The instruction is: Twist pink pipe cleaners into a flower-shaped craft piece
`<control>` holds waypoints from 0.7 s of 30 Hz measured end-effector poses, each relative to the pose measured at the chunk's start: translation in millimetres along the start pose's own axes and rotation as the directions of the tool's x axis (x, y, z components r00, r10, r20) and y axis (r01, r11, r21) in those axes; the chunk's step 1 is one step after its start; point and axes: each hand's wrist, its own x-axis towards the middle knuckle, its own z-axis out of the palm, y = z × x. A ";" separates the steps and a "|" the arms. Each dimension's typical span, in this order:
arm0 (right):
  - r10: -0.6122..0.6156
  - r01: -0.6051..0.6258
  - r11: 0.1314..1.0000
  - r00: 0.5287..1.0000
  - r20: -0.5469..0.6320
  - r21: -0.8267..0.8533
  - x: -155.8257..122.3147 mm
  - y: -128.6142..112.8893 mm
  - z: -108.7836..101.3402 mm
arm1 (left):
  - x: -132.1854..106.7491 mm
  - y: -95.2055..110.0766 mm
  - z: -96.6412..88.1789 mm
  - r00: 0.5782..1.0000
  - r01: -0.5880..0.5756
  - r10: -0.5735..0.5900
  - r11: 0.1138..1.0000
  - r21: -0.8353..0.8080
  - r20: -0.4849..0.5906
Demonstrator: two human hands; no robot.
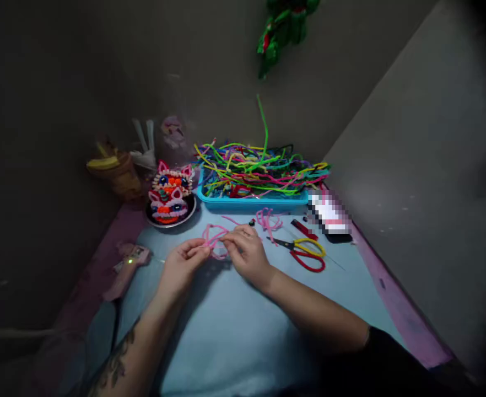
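Between my two hands is a looped bundle of pink pipe cleaner, held a little above the table. My left hand pinches its left side between thumb and fingers. On the right side, the fingers of my right hand are closed on the same loops, and the fingertips partly hide where they grip. A second loose coil of pink pipe cleaner lies just beyond my right hand. Scissors with one yellow and one red handle rest to the right of it, blades pointing left.
A blue tray heaped with colourful pipe cleaners stands at the back. Left of it, a metal bowl holds fuzzy animal-face pieces. A pink glue gun with a lit light lies at left. A phone is at right, near a red strip.
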 end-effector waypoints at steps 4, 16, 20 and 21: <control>0.021 -0.021 1.000 0.999 0.026 -0.002 -2.1 -1.5 -0.2 | -1.0 0.8 -0.1 1.000 -0.001 0.001 1.000 -0.001 -0.004; -0.110 0.117 0.979 0.993 0.047 -0.168 -3.0 -2.2 -3.0 | 0.5 -3.0 -0.9 0.999 0.028 -0.026 0.999 -0.041 0.042; -0.086 0.104 0.975 0.992 0.096 -0.196 -3.2 -3.2 -4.1 | 1.9 -5.4 -2.8 0.998 0.032 -0.030 0.999 -0.040 0.049; -0.070 0.089 0.981 0.991 0.113 -0.174 -3.3 -3.3 -3.8 | 2.2 -5.8 -3.0 0.999 0.023 -0.021 0.999 -0.038 0.046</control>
